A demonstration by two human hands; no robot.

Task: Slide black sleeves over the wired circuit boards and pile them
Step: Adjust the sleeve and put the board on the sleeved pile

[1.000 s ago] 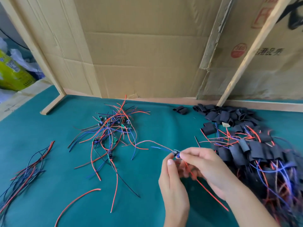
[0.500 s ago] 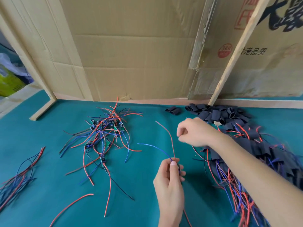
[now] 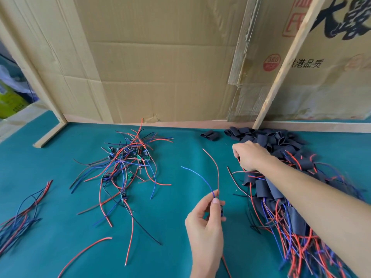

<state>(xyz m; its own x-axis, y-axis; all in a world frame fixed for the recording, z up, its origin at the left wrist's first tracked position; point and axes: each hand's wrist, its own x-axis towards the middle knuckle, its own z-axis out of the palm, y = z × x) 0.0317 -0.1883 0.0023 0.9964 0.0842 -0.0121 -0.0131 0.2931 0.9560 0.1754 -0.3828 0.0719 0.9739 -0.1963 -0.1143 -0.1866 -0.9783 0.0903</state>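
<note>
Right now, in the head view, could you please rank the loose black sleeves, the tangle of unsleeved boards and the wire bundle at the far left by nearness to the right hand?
From the right hand:
1. Loose black sleeves, just behind it.
2. Tangle of unsleeved boards, centre-left.
3. Wire bundle, far left edge.

I couldn't see my right hand's point(image 3: 250, 156) fingertips, curled out of view; the sleeved pile point(image 3: 285, 213) ran off the bottom-right edge, blurred.

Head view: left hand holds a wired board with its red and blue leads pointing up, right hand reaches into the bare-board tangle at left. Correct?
One error. The right hand reaches into the black sleeves at the right rear, not the bare-board tangle at left. The head view shows it. The left hand does hold a wired board, leads up.
</note>
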